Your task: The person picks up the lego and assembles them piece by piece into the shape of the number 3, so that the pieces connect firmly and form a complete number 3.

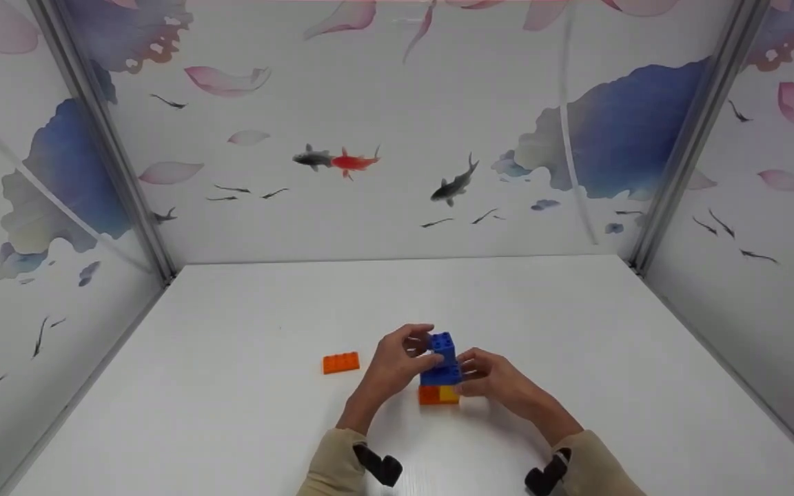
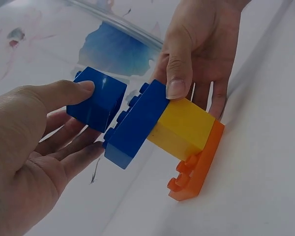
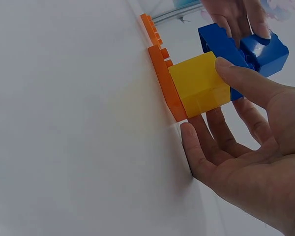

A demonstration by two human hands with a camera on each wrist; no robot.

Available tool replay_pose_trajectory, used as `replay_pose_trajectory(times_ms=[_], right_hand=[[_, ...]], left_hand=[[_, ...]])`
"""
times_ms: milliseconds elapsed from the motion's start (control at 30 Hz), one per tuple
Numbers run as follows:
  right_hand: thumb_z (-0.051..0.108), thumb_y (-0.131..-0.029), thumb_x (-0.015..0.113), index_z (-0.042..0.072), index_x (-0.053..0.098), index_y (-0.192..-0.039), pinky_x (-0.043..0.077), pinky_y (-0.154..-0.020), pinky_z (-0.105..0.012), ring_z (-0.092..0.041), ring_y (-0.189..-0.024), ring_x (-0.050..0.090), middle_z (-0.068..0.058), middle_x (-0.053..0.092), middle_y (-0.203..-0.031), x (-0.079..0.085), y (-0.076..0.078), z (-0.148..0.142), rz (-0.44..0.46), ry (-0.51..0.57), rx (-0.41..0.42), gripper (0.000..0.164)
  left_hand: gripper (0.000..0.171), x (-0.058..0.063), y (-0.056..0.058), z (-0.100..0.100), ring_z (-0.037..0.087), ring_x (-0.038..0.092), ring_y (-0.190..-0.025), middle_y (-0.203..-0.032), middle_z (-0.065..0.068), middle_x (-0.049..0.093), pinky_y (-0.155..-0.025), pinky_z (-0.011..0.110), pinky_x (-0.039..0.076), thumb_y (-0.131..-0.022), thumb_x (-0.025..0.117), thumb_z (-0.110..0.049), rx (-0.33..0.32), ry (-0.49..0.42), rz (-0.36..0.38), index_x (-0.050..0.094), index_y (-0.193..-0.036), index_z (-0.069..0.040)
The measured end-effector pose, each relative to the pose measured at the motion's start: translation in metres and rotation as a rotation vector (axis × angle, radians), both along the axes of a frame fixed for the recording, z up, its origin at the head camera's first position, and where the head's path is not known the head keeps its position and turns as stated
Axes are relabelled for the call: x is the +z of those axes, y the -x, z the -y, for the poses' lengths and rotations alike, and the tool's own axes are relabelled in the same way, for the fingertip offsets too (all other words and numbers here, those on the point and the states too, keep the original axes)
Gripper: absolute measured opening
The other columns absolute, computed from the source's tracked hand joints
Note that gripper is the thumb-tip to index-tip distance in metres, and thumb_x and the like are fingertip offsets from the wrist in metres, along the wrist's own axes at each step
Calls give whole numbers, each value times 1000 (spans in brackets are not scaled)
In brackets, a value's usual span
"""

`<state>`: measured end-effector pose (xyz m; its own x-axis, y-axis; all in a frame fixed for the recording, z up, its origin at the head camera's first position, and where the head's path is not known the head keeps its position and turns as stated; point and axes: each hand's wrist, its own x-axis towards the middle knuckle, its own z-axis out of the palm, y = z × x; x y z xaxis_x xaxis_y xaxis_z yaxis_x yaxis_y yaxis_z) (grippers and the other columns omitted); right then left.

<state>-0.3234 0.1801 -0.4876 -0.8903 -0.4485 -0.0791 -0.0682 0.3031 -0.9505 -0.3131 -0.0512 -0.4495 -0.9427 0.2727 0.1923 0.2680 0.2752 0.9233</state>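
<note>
My left hand (image 1: 393, 362) pinches a small blue building brick (image 2: 97, 97) between thumb and fingers. That brick is tilted slightly, right at the studs of a longer blue brick (image 2: 135, 125). Under the longer one comes a yellow brick (image 3: 199, 83), set on one end of a flat orange brick (image 3: 165, 83) that rests on the table. My right hand (image 1: 504, 386) holds the stack from the right, its thumb (image 3: 236, 73) at the seam of the yellow and long blue bricks and its fingers on the opposite side. Bare orange studs show beside the yellow brick.
Another flat orange brick (image 1: 340, 363) lies on the white table (image 1: 245, 310), left of my left hand. Printed panels with fish and petals wall in the table at the back and both sides, joined by metal posts (image 1: 700, 131).
</note>
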Motion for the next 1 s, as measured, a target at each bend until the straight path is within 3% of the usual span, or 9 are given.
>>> replay_pose_trajectory(times_ms=[300, 500, 733, 1000], right_hand=[[25, -90, 75, 12, 58, -123, 55, -101, -40, -26, -120, 62, -11, 64, -129, 0, 0, 0, 2, 4, 10, 40], [25, -90, 75, 12, 59, -123, 55, -101, -39, -26, -120, 62, -12, 63, -130, 1, 0, -1, 0, 10, 15, 40], [26, -90, 74, 12, 59, -123, 55, -101, -39, -26, -121, 62, -12, 62, -131, 1, 0, 0, -9, 9, 21, 39], [26, -90, 75, 12, 59, -126, 54, -102, -40, -26, -122, 62, -11, 65, -130, 1, -1, -1, 9, 17, 21, 42]], left_hand=[[44, -2, -4, -1, 28, 67, -116, -125, 12, 68, -101, 40, 55, -90, 75, -22, -58, -10, 6, 62, -130, -9], [41, -4, -3, -3, 30, 65, -117, -123, 11, 68, -104, 44, 53, -90, 75, -22, -61, -10, -1, 64, -128, -10], [47, -7, -1, -6, 25, 66, -116, -125, 9, 67, -102, 38, 54, -91, 74, -27, -81, -33, 31, 59, -133, -12], [44, -13, 0, -7, 26, 66, -115, -125, 11, 69, -103, 41, 54, -90, 76, -27, -88, -56, 44, 62, -129, -9]])
